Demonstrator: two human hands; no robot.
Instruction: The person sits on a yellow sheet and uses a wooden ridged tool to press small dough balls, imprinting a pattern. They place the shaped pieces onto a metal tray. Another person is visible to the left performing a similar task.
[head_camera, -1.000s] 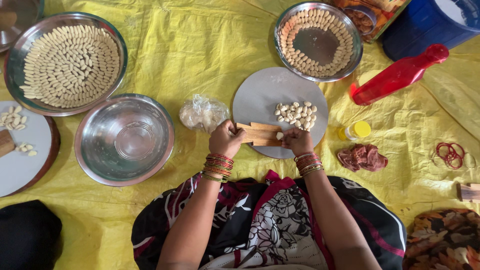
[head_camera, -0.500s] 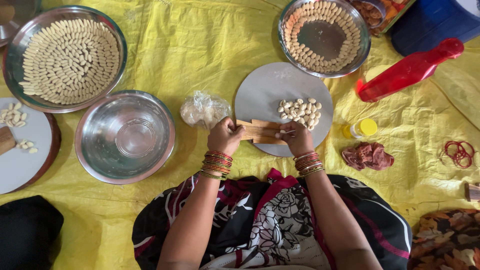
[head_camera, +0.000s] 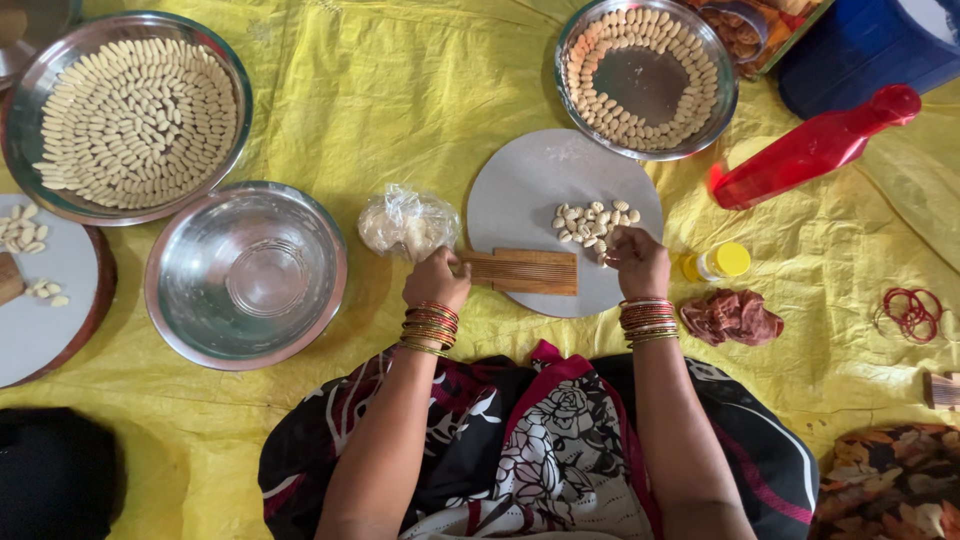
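My left hand (head_camera: 437, 280) grips the left end of a ridged wooden comb (head_camera: 527, 271). The comb lies across the near edge of a round grey board (head_camera: 540, 175). My right hand (head_camera: 638, 262) rests just right of the comb, its curled fingertips pinching a small dough piece at the near edge of a pile of dough pieces (head_camera: 592, 220) on the board. Both wrists wear stacked red and gold bangles.
A clear bag of dough (head_camera: 408, 222) lies left of the board, beside an empty steel bowl (head_camera: 245, 275). Steel plates of shaped pieces sit far left (head_camera: 135, 115) and far right (head_camera: 645, 75). A red bottle (head_camera: 815, 150), yellow-capped bottle (head_camera: 718, 262), brown cloth (head_camera: 732, 317) and rubber bands (head_camera: 910, 310) lie right.
My right hand has left the comb's right end and moved right to the pile of dough pieces. My left hand still holds the comb.
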